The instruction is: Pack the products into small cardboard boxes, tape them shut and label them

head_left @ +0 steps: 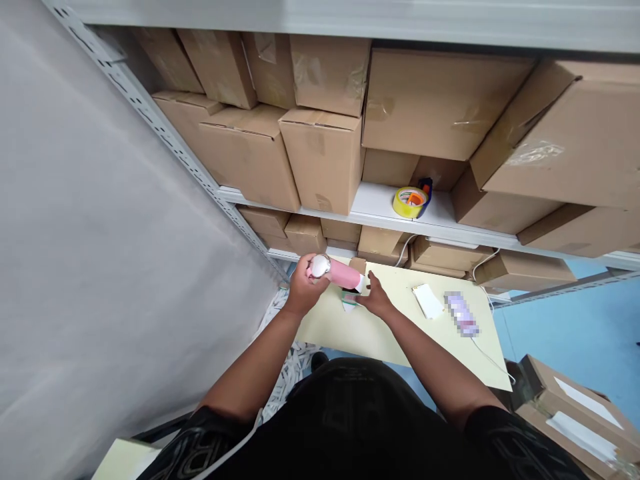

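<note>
My left hand (303,285) is wrapped round the white rounded end of a pink cylindrical device (340,273), holding it tilted above the pale yellow table (400,333). The device's lower end sits in a small white sleeve or box (351,300). My right hand (376,299) pinches that white piece at the device's lower end, fingers closed on it. Both forearms reach forward from my black shirt.
A white card (428,301) and a blurred-out item (462,313) with a white cable lie on the table's right part. Grey shelving (380,210) holds many cardboard boxes and a yellow tape roll (410,201). A grey wall stands left; open cartons (575,413) sit lower right.
</note>
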